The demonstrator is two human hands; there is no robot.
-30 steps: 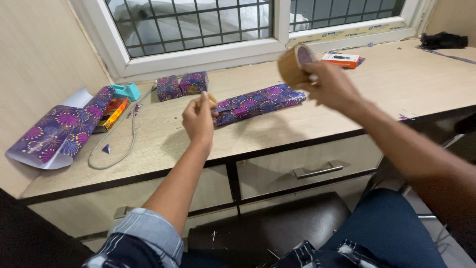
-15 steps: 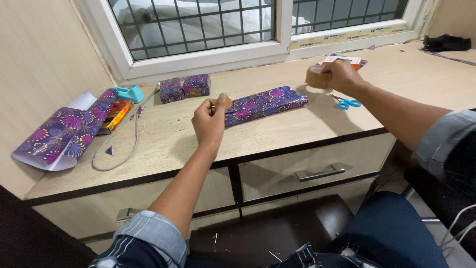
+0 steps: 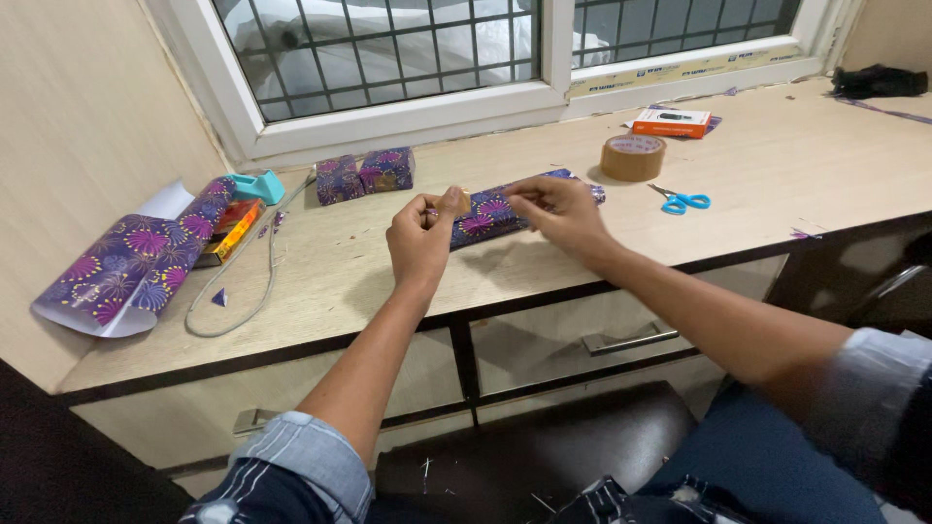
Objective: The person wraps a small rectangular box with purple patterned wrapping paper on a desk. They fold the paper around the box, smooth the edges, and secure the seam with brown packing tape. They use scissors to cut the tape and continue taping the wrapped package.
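A: What's in the hands?

B: The left hand [image 3: 419, 243] pinches a small tan strip of tape [image 3: 452, 202] between thumb and fingertips, held just above the desk [image 3: 777, 165]. The right hand [image 3: 558, 212] has its fingers curled, tips pinching at the other end of that strip I think, can't tell for sure.

A: And the parcel?

B: The parcel [image 3: 500, 207] is long and flat, in purple paper with firework bursts. It lies mid-desk under both hands, long axis running from 8 to 2 o'clock. The tape roll [image 3: 633, 156] sits at its 2 o'clock, scissors [image 3: 681, 200] at 3, and two small wrapped boxes [image 3: 363, 175] at 10.
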